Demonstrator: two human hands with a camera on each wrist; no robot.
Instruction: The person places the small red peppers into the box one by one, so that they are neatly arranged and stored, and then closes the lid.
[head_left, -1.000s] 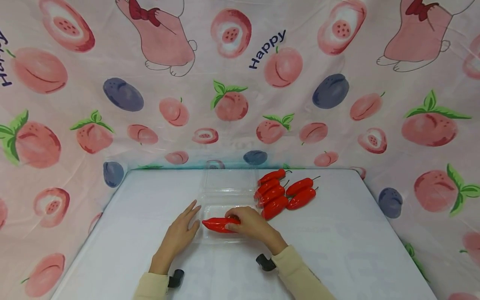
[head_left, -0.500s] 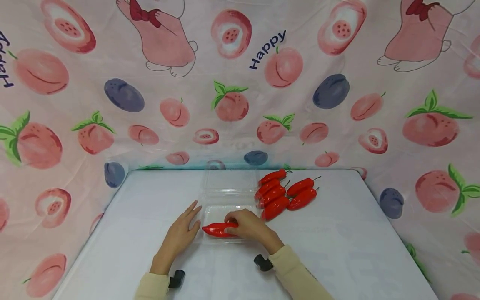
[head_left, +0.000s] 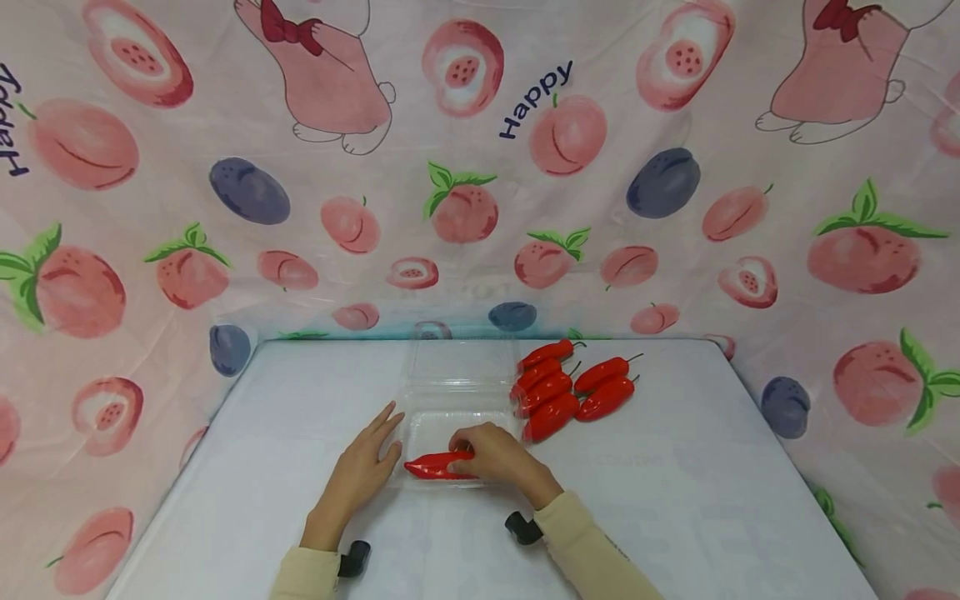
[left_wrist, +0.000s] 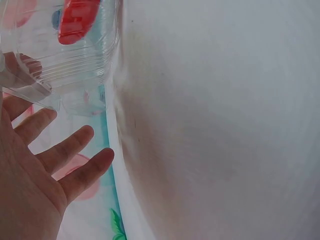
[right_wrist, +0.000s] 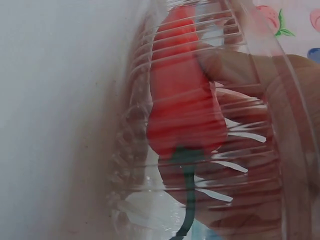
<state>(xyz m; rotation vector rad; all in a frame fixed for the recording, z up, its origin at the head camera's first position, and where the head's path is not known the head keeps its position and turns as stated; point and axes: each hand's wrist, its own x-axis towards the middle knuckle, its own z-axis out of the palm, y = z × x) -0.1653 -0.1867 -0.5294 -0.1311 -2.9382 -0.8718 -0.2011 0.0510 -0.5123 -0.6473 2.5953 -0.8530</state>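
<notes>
My right hand [head_left: 495, 457] grips a red chili pepper [head_left: 435, 466] inside the near half of a clear plastic clamshell box [head_left: 420, 425]. The pepper lies sideways along the box's near wall, its tip to the left. Through the ribbed clear wall, the right wrist view shows the pepper's green stem [right_wrist: 189, 200] and the fingers around its body. My left hand [head_left: 360, 462] rests at the box's left edge, fingers straight and spread. In the left wrist view those fingers [left_wrist: 67, 150] are beside the clear wall, and the pepper's red tip [left_wrist: 77, 20] shows through it.
Several red chili peppers [head_left: 551, 417] with dark stems lie in a cluster right of the box. The box's lid [head_left: 461, 362] is folded back toward the table's far edge. A white table [head_left: 712, 500] bears everything, with a fruit-print cloth [head_left: 480, 167] hanging behind it.
My right hand has moved the pepper toward me and lower in the box, up to the near wall. The left hand has stayed at the left edge.
</notes>
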